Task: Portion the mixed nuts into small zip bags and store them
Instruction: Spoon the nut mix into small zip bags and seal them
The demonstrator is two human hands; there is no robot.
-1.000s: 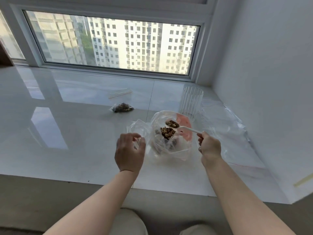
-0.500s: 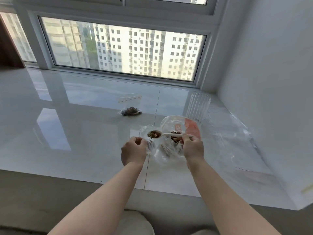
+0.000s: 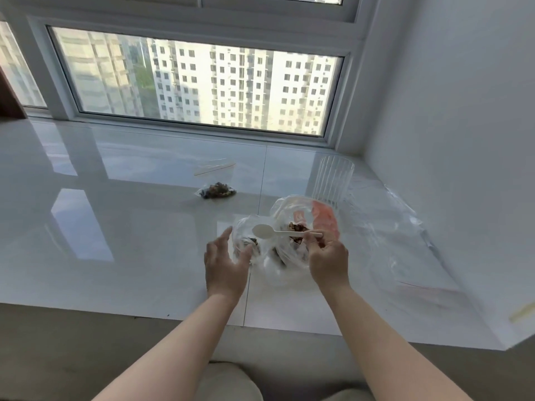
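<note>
The white spoon (image 3: 273,232), loaded half a second ago, now hangs empty over the small zip bag (image 3: 246,246), pinched in the right hand (image 3: 328,260). The left hand (image 3: 224,263) has let go, fingers spread beside the bag; a scoop of nuts apparently sits inside, the rest in the large bag (image 3: 301,227) on the bench (image 3: 130,227).

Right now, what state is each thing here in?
Spoon: empty, held level by the right hand.
Small zip bag: open, a few nuts inside, left hand open beside it.
Big nut bag: open.
Filled bag: lying flat, apart.
Clear cup: upright.
</note>
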